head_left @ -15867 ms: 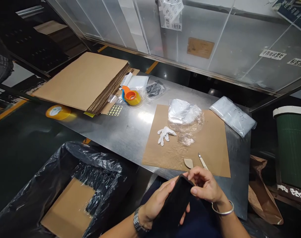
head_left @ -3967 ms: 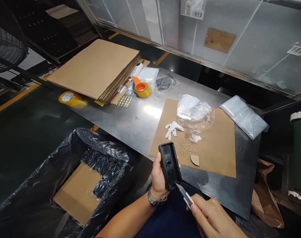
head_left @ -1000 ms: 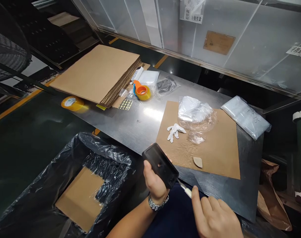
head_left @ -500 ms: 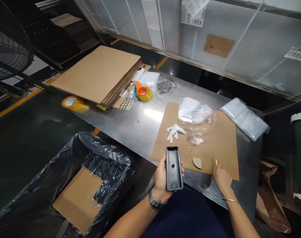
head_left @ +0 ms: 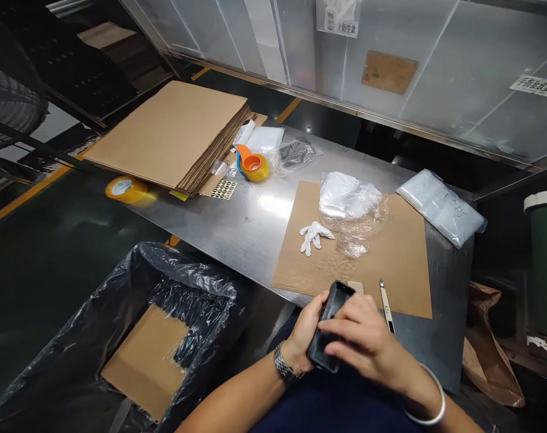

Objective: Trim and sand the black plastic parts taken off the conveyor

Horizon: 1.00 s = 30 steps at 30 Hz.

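A black plastic tray-shaped part (head_left: 331,316) is held at the near table edge, in front of my lap. My left hand (head_left: 306,334) grips it from below and the left. My right hand (head_left: 361,337) lies across its top, fingers wrapped over it. A small knife (head_left: 386,304) with a white handle lies on the brown cardboard sheet (head_left: 400,258) just right of my hands, in nobody's grip. A small beige wedge piece (head_left: 357,286) peeks out behind the black part.
On the steel table (head_left: 237,222): a small white glove (head_left: 313,235), clear plastic bags (head_left: 348,201), a bag of white items (head_left: 440,205), an orange tape dispenser (head_left: 250,165), a cardboard stack (head_left: 165,135), a tape roll (head_left: 120,188). A black-lined box (head_left: 120,337) stands at lower left, a green bin (head_left: 544,252) at right.
My right hand has laid the knife down on the cardboard sheet and come back onto the black part. The part is tilted lower, now held in both hands.
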### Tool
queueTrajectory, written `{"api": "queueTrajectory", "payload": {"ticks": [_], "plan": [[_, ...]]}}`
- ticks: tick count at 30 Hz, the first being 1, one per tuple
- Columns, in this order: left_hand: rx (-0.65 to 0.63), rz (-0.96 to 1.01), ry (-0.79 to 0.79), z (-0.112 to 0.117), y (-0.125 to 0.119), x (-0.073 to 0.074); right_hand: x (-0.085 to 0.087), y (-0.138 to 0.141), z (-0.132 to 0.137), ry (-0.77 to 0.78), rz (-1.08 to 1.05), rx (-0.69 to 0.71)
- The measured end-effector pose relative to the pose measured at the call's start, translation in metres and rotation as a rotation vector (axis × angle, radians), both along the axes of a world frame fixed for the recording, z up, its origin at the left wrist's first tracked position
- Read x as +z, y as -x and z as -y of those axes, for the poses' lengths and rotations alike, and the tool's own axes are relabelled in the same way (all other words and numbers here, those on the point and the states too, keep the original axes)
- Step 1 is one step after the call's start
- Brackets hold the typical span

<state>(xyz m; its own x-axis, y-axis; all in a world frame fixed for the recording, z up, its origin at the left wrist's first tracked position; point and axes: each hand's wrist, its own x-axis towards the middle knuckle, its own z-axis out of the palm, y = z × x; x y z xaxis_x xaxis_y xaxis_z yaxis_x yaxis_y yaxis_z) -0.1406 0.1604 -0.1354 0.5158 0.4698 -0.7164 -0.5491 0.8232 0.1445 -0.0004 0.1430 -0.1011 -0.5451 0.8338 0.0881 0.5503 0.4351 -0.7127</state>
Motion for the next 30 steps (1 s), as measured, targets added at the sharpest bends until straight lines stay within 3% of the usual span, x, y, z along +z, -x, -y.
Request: {"api": "queueTrajectory", "payload": {"ticks": [3, 17, 23, 27, 30], "plan": [[0.079, 0.013, -0.024, 0.003, -0.004, 0.005, 0.015, 0.020, -0.003, 0.040, -0.034, 0.079], [0.063, -0.071, -0.038, 0.008, -0.004, 0.013, -0.001, 0.013, -0.013, 0.242, -0.243, -0.013], [-0.215, -0.239, -0.040, 0.011, -0.003, 0.018, -0.012, -0.002, -0.025, 0.191, -0.172, -0.240], [-0.237, -0.189, -0.039, 0.013, -0.002, 0.015, -0.022, -0.009, -0.032, 0.214, -0.238, -0.461], [-0.270, -0.121, -0.024, 0.013, 0.000, 0.012, -0.024, -0.013, -0.033, 0.334, -0.312, -0.433]]}}
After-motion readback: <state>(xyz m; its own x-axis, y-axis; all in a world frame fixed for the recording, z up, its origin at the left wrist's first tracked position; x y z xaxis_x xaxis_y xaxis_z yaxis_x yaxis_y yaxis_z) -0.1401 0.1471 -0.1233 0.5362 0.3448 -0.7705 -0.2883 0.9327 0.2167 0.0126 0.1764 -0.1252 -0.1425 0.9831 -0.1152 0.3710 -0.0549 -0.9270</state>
